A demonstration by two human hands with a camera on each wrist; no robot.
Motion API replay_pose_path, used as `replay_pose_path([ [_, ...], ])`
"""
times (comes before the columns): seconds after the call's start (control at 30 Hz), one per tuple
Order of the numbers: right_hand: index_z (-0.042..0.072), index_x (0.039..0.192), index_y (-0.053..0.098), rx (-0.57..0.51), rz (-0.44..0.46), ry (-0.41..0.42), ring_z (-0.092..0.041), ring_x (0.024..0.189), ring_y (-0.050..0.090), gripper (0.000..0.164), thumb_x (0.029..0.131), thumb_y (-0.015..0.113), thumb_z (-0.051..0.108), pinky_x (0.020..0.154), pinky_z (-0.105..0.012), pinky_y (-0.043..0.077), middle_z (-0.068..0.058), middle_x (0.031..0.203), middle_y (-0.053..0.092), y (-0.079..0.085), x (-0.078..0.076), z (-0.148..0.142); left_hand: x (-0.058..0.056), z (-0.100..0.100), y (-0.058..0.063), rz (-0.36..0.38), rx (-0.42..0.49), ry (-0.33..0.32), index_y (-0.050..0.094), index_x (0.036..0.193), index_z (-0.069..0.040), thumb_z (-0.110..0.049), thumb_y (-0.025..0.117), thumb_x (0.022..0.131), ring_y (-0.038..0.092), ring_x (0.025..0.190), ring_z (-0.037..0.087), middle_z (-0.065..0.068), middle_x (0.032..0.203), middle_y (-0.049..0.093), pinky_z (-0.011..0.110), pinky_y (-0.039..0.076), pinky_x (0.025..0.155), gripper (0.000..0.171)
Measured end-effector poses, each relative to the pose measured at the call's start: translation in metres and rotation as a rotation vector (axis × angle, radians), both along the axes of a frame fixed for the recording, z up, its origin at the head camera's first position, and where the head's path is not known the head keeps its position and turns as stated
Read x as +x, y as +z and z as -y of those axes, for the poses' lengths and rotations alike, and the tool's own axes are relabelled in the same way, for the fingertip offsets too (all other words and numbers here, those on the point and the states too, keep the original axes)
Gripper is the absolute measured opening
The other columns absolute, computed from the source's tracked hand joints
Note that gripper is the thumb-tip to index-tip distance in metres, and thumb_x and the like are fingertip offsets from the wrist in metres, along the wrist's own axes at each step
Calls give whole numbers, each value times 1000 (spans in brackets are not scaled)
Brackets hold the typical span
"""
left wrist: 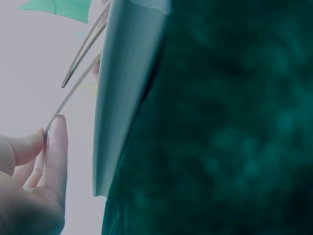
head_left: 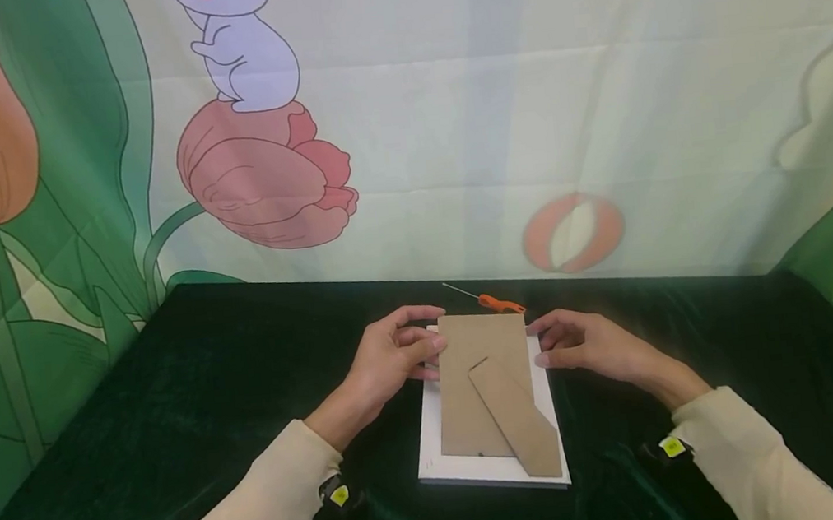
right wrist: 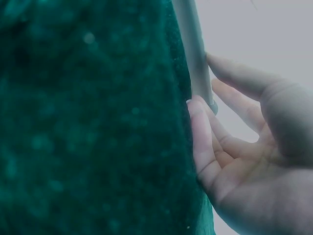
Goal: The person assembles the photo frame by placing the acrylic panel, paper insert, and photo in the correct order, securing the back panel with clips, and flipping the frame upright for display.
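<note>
A white picture frame (head_left: 431, 457) lies face down, its brown backing board (head_left: 459, 405) over the middle. My left hand (head_left: 384, 358) pinches the board's upper left edge between thumb and fingers. In the left wrist view, that board (left wrist: 73, 92) slants up off the frame (left wrist: 122, 88) at the pinched end. The stand leg (head_left: 515, 416) is swung out from the board toward the lower right. At the frame's upper right side, my right hand (head_left: 595, 347) grips the edge, thumb on top. The right wrist view has fingers curled at the corner of the frame (right wrist: 193, 49).
An orange-handled screwdriver (head_left: 498, 304) lies just beyond the picture frame's far end. Dark green velvet cloth (head_left: 214, 410) covers the table. Behind it hangs a curtain (head_left: 412, 128) printed with flowers and a white animal.
</note>
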State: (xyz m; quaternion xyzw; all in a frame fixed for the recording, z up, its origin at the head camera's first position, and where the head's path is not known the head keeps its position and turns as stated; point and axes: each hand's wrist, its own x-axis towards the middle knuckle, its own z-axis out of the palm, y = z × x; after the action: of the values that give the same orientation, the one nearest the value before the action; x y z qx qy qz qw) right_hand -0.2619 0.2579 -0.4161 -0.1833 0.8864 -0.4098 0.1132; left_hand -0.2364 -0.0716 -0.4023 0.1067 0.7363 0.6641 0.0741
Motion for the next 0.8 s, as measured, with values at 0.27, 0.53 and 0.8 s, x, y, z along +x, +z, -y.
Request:
replay_pose_path([
  [0.27, 14, 140, 63, -4, -3, 2, -27, 106, 66, 53, 96, 80, 38, 95, -48, 60, -8, 121, 67, -2, -1, 0, -3, -1, -4, 5, -8, 8, 65, 141, -13, -11, 76, 100, 77, 95, 26, 9, 113, 78, 35, 64, 83, 43],
  [0.53, 14, 139, 64, 0, -1, -1, -27, 106, 67, 52, 96, 81, 38, 96, -50, 59, -8, 121, 68, -1, -2, 0, -3, 0, -6, -17, -42, 14, 66, 140, -10, -9, 76, 99, 76, 89, 25, 10, 110, 78, 35, 64, 82, 42],
  [0.8, 14, 138, 65, 0, 1, -5, -27, 105, 67, 51, 96, 81, 37, 95, -50, 59, -7, 119, 68, -1, -2, 0, -3, 1, -9, -28, -67, 1, 65, 141, -8, -9, 75, 100, 76, 86, 25, 10, 107, 78, 36, 64, 81, 42],
])
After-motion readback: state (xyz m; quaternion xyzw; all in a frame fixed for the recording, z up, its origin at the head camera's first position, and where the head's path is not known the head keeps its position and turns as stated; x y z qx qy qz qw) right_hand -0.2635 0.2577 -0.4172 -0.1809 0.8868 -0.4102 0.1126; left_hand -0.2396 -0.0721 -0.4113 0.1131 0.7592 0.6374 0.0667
